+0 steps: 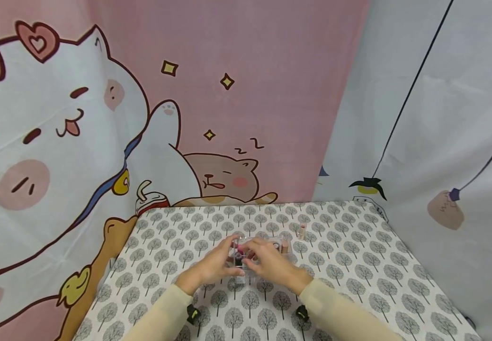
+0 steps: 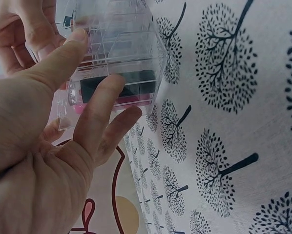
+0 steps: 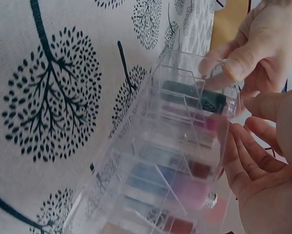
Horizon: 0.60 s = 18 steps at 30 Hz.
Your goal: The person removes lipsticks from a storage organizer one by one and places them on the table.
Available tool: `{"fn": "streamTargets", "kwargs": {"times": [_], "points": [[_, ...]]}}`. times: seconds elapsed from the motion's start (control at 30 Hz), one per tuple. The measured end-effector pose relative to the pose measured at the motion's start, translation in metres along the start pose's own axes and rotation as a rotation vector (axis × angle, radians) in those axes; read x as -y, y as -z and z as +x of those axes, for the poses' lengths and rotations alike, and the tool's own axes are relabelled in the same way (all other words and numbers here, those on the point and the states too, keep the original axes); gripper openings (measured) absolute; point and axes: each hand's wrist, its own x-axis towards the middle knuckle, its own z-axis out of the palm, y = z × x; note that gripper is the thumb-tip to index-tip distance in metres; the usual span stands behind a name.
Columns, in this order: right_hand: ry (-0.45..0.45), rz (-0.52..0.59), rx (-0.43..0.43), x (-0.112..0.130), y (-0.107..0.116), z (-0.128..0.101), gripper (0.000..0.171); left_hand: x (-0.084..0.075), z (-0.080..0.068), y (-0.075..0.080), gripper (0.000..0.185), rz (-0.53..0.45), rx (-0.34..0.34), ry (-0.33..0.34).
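A clear acrylic organizer (image 1: 259, 254) with several lipsticks in its slots stands mid-table on the tree-print cloth (image 1: 348, 255). My left hand (image 1: 224, 259) grips its left end. In the left wrist view the left hand (image 2: 94, 61) has its thumb on the top of the organizer (image 2: 121, 48) and its fingers (image 2: 99, 112) against the side. My right hand (image 1: 257, 251) lies over the right part. In the right wrist view the right hand (image 3: 239, 146) has relaxed fingers beside the wall of the organizer (image 3: 170, 161), and dark and pink tubes show inside.
Two loose lipsticks stand just right of the organizer, one (image 1: 301, 230) farther back and one (image 1: 285, 246) close to it. A cartoon cat curtain (image 1: 101, 118) hangs behind the table, and a pale curtain (image 1: 442, 142) closes the right side.
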Motion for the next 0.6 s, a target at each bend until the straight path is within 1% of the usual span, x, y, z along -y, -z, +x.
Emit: {"fn": "streamTargets", "kwargs": {"times": [0.07, 0.3, 0.6], "points": [[0.005, -0.005, -0.001, 0.001, -0.003, 0.002, 0.039, 0.001, 0.000, 0.000, 0.116, -0.001, -0.002, -0.008], [-0.020, -0.006, 0.014, 0.000, -0.013, 0.006, 0.036, -0.001, -0.003, 0.001, 0.115, -0.009, -0.001, -0.006], [0.005, -0.083, -0.021, -0.002, -0.019, 0.009, 0.033, -0.002, -0.001, 0.000, 0.116, -0.010, -0.004, -0.022]]}}
